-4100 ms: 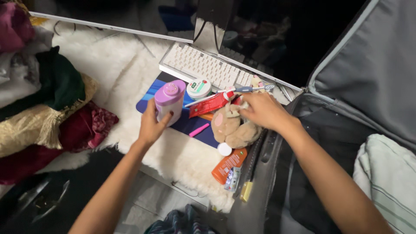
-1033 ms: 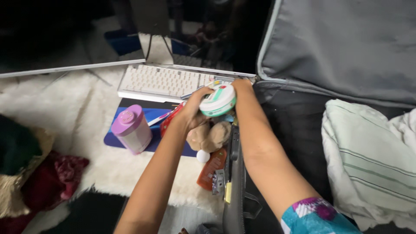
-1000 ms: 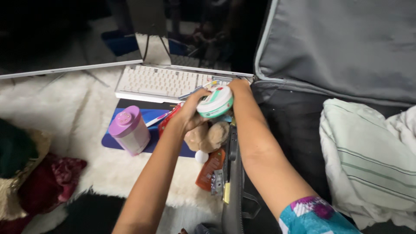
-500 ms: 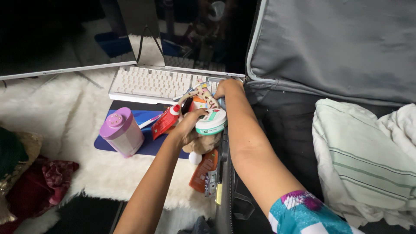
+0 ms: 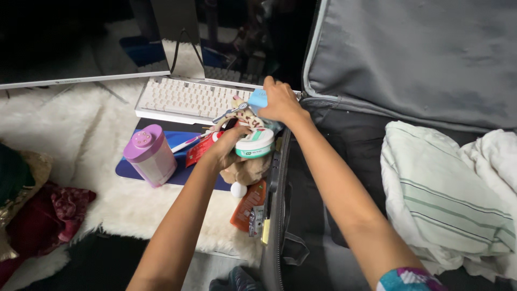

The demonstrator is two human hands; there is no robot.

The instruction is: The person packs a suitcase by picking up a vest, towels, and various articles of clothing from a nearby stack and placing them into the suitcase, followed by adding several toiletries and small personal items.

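- Counting what lies about: one white keyboard (image 5: 186,99), one lilac shaker bottle (image 5: 149,155), one blue mat (image 5: 177,170), one tan plush toy (image 5: 246,170), one orange tube (image 5: 247,203), one red tube (image 5: 198,152), one small white ball (image 5: 238,189), and one round tin (image 5: 254,143) with a white lid and a green band.
- Two hands are in view, both the person's own, set close together over the heap of small things by the suitcase edge.
- The left hand (image 5: 229,145) is closed on the tin, fingers curled under it and thumb at its side; the tin sits tilted just above the plush toy.
- The right hand (image 5: 277,101) is closed around a small light-blue thing (image 5: 257,99); what it is cannot be told, as the fingers cover most of it.
- The blue thing is up and behind the tin, near the keyboard's right end and the suitcase (image 5: 323,178) hinge.
- Between the two hands lies a spotted soft thing with a toothbrush (image 5: 226,113) beside it.
- The bottle stands upright on the mat, well left of the left hand.
- One folded striped cloth (image 5: 447,194) lies inside the suitcase, well right of both arms.
- Dark red fabric (image 5: 51,215) is bunched at the far left on the white fur rug (image 5: 81,134).
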